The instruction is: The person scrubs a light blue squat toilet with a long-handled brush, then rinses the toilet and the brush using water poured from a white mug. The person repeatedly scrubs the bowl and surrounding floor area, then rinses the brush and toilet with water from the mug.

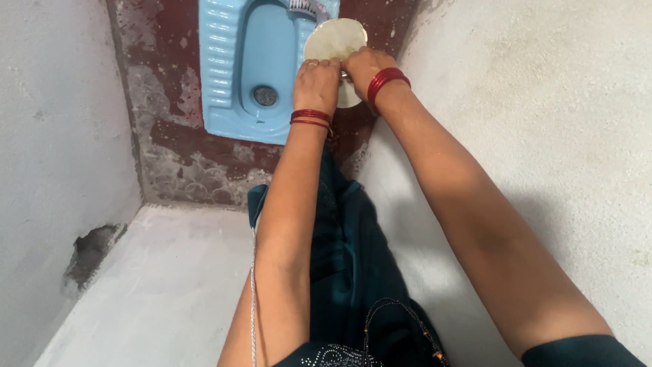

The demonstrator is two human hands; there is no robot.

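In a narrow, whitewashed stall, seen from above, 2 bare arms reach forward over a dark teal garment (353, 272) edged with beadwork, a pale raised step (156, 285) lying to the left of it. Farther out, the left hand (316, 83), with 2 red bangles (311, 118) at the wrist, is curled shut on the near-left edge of a round, pale disc (336, 39); the right hand (365, 68), its wrist stacked with red bangles (386, 81), closes on the disc's near-right part, where a small metal piece shows between the 2 hands, though what it is cannot be told. The disc lies directly ahead of both hands and tilts away from them, its far rim reaching toward a metal fitting (303, 7) at the top edge of the frame. Both hands sit about equally near it. Just to the left and below, the blue squat pan (231, 75) runs lengthwise away from the viewer, its drain (265, 96) at the near end, set in a stained reddish floor (176, 156). The white wall (543, 122) crowds the right arm closely; open room lies to the left, over the pan.
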